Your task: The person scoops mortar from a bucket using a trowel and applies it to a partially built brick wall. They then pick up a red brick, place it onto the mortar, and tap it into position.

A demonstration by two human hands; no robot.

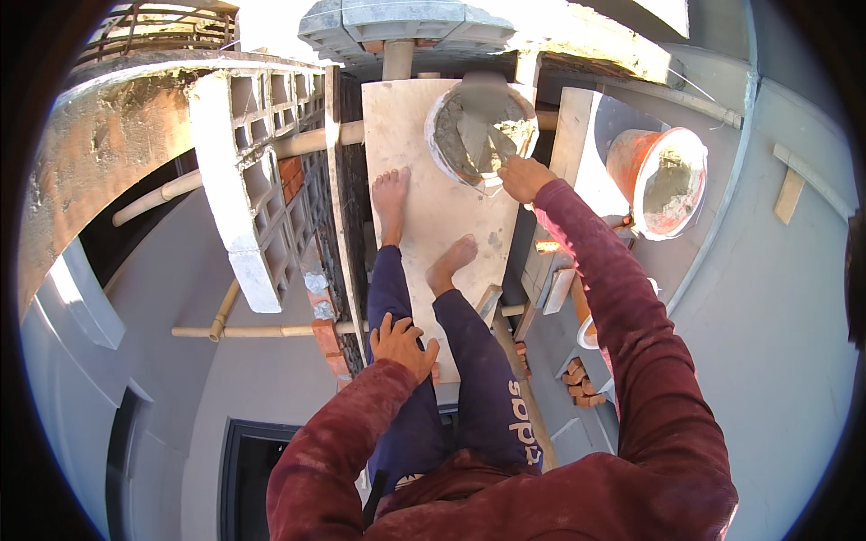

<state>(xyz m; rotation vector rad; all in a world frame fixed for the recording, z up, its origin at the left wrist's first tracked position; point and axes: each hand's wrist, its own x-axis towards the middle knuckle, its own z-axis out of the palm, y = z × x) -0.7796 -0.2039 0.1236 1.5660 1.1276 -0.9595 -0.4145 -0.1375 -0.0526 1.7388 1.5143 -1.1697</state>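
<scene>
My right hand (526, 178) is closed at the near right rim of a mortar bucket (433, 135). It grips a trowel (502, 144), whose blade reaches into the grey mortar (451, 131); the handle is mostly hidden by my fingers. Part of the mortar's far side is blurred. The bucket stands on a pale plywood board (460, 212), beyond my bare feet. My left hand (403, 346) rests on my left leg near the knee, its fingers spread and holding nothing.
Concrete lattice blocks (236, 198) line the left side, with bamboo poles (320, 140) running below. At the right, an orange bucket (629, 171) of mortar leans on its side. Loose red bricks (582, 383) lie lower down. The board's edges drop off to lower levels.
</scene>
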